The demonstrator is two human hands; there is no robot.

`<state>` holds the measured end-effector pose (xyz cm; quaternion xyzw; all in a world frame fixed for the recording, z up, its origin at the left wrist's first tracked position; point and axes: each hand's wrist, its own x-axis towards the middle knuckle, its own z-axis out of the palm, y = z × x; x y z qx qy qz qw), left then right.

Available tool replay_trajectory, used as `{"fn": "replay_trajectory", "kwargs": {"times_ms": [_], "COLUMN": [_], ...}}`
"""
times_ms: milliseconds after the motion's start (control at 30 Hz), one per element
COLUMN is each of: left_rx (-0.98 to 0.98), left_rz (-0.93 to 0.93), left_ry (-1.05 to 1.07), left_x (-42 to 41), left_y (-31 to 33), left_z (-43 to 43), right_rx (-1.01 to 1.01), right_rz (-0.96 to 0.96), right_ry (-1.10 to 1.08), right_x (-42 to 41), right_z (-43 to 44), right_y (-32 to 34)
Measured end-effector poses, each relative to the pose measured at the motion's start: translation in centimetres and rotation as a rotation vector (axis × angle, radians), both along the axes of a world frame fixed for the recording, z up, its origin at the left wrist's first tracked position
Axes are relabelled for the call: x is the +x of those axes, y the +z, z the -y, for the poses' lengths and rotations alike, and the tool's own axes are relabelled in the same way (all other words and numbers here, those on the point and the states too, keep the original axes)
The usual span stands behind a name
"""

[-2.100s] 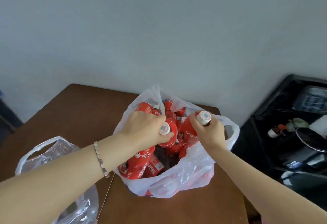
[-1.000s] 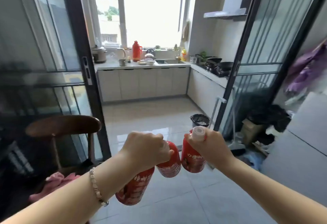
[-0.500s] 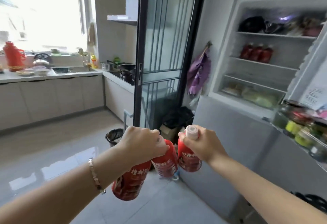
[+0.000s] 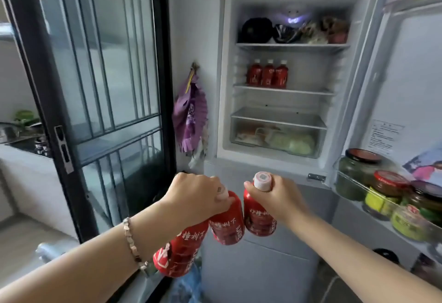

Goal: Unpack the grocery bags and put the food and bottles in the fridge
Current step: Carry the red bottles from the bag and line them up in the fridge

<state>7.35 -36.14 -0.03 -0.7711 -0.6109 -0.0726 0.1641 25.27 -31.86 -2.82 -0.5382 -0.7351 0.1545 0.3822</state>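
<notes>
Red-wrapped plastic bottle [image 4: 259, 219] with a pale cap hung from the right hand [image 4: 281, 198], whose fingers were curled round its neck. The left hand [image 4: 197, 197] clutched two more by their tops: a second red bottle [image 4: 227, 226] just beside the first, and a third red bottle [image 4: 180, 252] slanting down under the wrist. All three were held low before the open white fridge [image 4: 226, 111], outside it. On its middle glass shelf [image 4: 299, 91] stood three matching bottles [image 4: 267, 75]; glass jars [image 4: 385, 190] filled the door rack.
</notes>
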Motion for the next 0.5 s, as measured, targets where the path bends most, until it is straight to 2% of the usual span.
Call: {"fn": "replay_trajectory", "kwargs": {"times_ms": [233,500], "left_rx": [0.035,0.170], "left_rz": [-0.008,0.068], "left_ry": [-0.097,-0.037], "left_x": [1.6,5.2], "left_y": [1.5,3.9], "left_z": [-16.4,-34.1], "right_rx": [0.054,0.121], "right_rz": [-0.009,-0.082], "right_ry": [-0.126,-0.263], "right_x": [1.7,5.2], "right_z": [-13.4,-32.4], "right_y": [1.6,4.2]}}
